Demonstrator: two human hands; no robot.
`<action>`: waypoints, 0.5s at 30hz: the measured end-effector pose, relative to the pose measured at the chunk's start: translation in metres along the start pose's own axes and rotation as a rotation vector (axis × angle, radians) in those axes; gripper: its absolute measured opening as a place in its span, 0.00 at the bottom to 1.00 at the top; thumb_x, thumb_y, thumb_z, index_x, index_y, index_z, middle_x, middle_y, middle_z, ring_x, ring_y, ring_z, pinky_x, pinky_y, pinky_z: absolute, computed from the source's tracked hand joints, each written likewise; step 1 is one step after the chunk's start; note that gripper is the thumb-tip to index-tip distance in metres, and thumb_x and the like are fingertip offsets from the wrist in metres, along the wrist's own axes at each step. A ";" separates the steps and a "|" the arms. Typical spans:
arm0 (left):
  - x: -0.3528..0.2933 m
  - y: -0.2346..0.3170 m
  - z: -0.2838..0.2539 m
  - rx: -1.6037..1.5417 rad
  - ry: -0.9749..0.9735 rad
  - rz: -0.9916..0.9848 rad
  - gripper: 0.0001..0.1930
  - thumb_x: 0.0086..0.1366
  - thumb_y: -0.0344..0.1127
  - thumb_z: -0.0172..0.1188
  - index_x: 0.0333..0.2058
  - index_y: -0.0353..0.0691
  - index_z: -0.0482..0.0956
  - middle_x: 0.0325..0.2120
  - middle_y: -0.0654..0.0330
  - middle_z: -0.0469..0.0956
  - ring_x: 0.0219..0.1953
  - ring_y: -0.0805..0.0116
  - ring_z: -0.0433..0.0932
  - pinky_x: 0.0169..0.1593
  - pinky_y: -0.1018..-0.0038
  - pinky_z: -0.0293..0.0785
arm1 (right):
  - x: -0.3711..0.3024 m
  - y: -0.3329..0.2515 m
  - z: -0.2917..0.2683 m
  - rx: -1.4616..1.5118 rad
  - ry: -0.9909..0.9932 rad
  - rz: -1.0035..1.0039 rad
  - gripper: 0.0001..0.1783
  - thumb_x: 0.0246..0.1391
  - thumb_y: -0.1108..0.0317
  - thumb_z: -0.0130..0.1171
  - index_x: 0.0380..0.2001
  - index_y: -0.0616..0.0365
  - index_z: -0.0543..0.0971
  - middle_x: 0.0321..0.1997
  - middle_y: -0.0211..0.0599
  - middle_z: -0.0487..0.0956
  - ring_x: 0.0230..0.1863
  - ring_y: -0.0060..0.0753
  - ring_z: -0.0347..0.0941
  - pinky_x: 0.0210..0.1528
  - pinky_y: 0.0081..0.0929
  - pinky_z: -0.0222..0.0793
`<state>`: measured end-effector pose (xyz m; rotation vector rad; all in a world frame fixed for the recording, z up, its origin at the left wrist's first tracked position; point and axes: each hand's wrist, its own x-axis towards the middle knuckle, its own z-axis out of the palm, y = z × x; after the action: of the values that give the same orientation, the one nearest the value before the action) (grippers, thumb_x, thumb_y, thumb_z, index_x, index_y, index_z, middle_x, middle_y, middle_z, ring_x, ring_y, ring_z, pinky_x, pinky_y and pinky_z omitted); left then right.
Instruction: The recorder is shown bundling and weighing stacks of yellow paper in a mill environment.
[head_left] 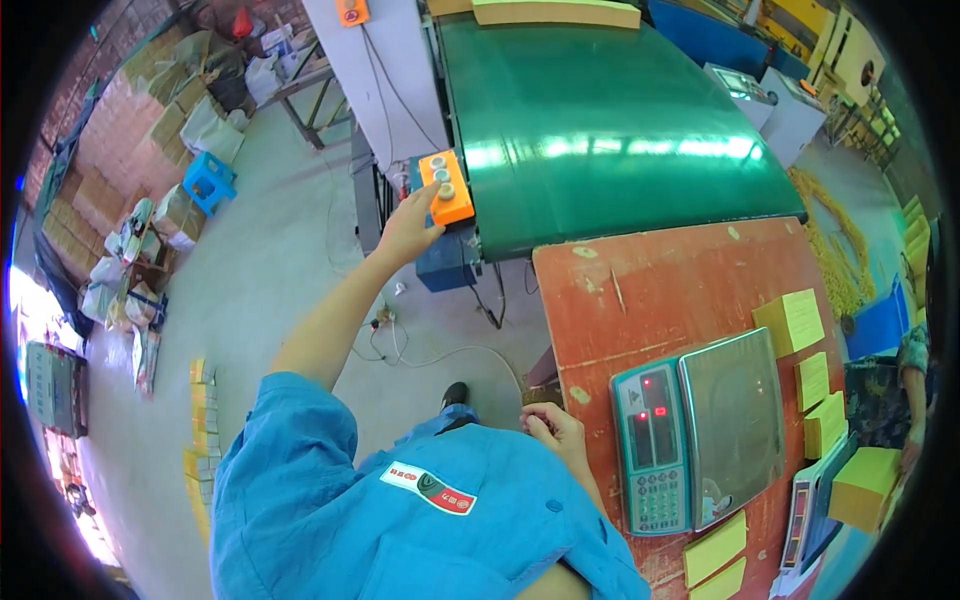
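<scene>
My left hand (410,226) reaches out to an orange push-button control box (449,205) beside the conveyor. Its fingers are stretched out, with a fingertip at the lower round button. The green conveyor belt (600,110) runs away from me, just right of the box. My right hand (557,437) hangs near my waist at the left edge of the red worktable (660,285). Its fingers are curled in, and I see nothing in them. On the table sits a teal digital weighing scale (650,440) with a flat metal pan (735,430).
Yellow paper stacks (790,322) line the table's right side. A second scale (808,510) and another person's arm (915,405) are at far right. Cables (440,355) lie on the floor. Left stand a blue stool (208,182), piled cartons (120,150) and yellow bundles (202,430).
</scene>
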<state>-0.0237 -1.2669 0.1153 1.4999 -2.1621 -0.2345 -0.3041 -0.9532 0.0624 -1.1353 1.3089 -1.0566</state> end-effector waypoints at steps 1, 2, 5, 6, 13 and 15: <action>-0.003 0.001 -0.005 0.040 -0.016 0.019 0.41 0.53 0.33 0.65 0.66 0.49 0.59 0.59 0.49 0.66 0.61 0.52 0.66 0.61 0.63 0.67 | 0.005 0.000 0.005 0.012 0.013 0.015 0.08 0.56 0.73 0.57 0.38 0.63 0.80 0.32 0.35 0.82 0.33 0.20 0.77 0.35 0.20 0.72; -0.001 0.002 -0.010 0.013 -0.005 0.063 0.37 0.52 0.30 0.64 0.63 0.49 0.64 0.57 0.49 0.67 0.59 0.51 0.67 0.59 0.63 0.68 | 0.013 -0.004 0.011 0.007 0.023 0.023 0.08 0.56 0.73 0.57 0.38 0.63 0.80 0.32 0.35 0.82 0.33 0.20 0.77 0.35 0.20 0.72; 0.009 0.004 -0.013 0.058 0.032 0.229 0.33 0.50 0.29 0.64 0.58 0.48 0.70 0.56 0.49 0.68 0.58 0.49 0.68 0.56 0.62 0.69 | 0.039 -0.022 0.020 0.008 0.128 -0.032 0.08 0.56 0.73 0.56 0.37 0.64 0.80 0.32 0.37 0.82 0.34 0.20 0.78 0.35 0.20 0.73; 0.012 0.004 -0.013 0.090 0.055 0.266 0.31 0.49 0.28 0.64 0.56 0.47 0.72 0.56 0.49 0.68 0.59 0.49 0.67 0.56 0.61 0.68 | 0.049 -0.015 0.024 0.028 0.215 -0.060 0.08 0.56 0.73 0.56 0.37 0.65 0.80 0.32 0.37 0.82 0.34 0.20 0.78 0.35 0.20 0.72; 0.026 -0.003 -0.026 0.133 0.032 0.437 0.25 0.48 0.33 0.67 0.48 0.47 0.76 0.59 0.53 0.65 0.67 0.51 0.58 0.65 0.52 0.56 | 0.125 -0.038 0.020 -0.560 0.726 -0.356 0.11 0.51 0.79 0.54 0.39 0.65 0.78 0.45 0.49 0.78 0.49 0.49 0.74 0.52 0.38 0.70; 0.030 -0.008 -0.029 0.123 -0.008 0.454 0.25 0.48 0.34 0.67 0.48 0.45 0.75 0.60 0.53 0.65 0.68 0.53 0.57 0.66 0.50 0.54 | 0.136 -0.034 0.023 -0.611 0.759 -0.351 0.13 0.51 0.78 0.54 0.42 0.64 0.77 0.48 0.50 0.77 0.52 0.50 0.72 0.55 0.39 0.68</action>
<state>-0.0106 -1.2931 0.1462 1.0256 -2.4877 0.0505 -0.2782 -1.0930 0.0733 -1.5206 2.1869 -1.4807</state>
